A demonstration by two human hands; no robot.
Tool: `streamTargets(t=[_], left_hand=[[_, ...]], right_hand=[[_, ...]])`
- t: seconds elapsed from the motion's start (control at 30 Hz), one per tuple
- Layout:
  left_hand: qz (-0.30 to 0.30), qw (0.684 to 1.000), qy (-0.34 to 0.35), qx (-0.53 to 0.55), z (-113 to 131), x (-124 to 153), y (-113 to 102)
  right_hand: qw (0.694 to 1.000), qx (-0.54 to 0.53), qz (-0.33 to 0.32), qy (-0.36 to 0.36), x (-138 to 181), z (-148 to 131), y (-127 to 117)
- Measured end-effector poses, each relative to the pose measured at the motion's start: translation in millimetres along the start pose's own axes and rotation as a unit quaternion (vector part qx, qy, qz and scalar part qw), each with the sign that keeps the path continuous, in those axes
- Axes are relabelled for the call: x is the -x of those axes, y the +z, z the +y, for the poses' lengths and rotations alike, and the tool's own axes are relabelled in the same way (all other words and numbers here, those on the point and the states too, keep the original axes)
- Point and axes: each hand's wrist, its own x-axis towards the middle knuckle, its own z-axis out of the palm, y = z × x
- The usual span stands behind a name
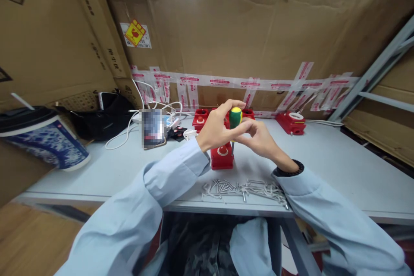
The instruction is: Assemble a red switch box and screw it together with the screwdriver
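Note:
A screwdriver (236, 117) with a green and yellow handle stands upright, its shaft pointing down at the right edge of a red box (221, 160). The box has a round, pale-ringed red knob on its face. My left hand (216, 127) curls round the handle from the left, thumb in front and fingers arched behind. From the right, my right hand (260, 138) closes in with fingers bent at the lower handle, against the left thumb. The screwdriver's tip is hard to make out. Loose metal screws (226, 186) and small pale pieces (263, 190) lie nearer the table edge.
More red boxes (200, 118) stand behind my hands; another red box (291, 123) is at the right. Left are a phone (153, 128), white cables (123, 143), a black bag (97, 118) and a tilted paper cup (48, 142). Cardboard (226, 34) walls the grey table (339, 172).

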Motion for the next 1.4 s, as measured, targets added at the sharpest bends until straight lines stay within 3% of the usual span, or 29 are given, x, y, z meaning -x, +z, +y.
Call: streamTargets(t=[0.13, 0.37, 0.43, 0.6, 0.97, 1.23, 1.3, 1.4], left_hand=[[0.056, 0.998, 0.008, -0.022, -4, 0, 7], [0.012, 1.000, -0.012, 0.017, -4, 2, 5], [0.008, 1.000, -0.003, -0.008, -3, 1, 4], [0.065, 0.998, 0.002, -0.019, -4, 0, 5], [0.044, 0.998, 0.030, -0.025, 0, 0, 9], [-0.025, 0.999, 0.036, -0.026, -2, -3, -7], [-0.022, 0.999, 0.027, -0.024, -2, -3, -6], [0.015, 0.999, 0.024, -0.026, -4, -3, -1]], right_hand=[[0.997, 0.046, 0.061, -0.022, 0, -1, 12], [0.994, -0.067, -0.064, 0.057, 3, 0, -3], [0.996, -0.060, -0.045, 0.054, 3, 2, -5], [0.998, -0.007, 0.066, 0.018, 1, 11, 4], [0.994, 0.074, 0.075, 0.025, 3, 11, 18], [0.996, -0.079, -0.040, 0.033, 0, 1, -3], [0.998, -0.055, -0.023, 0.012, 0, 0, -2], [0.998, 0.004, 0.052, -0.021, 0, 1, 8]])
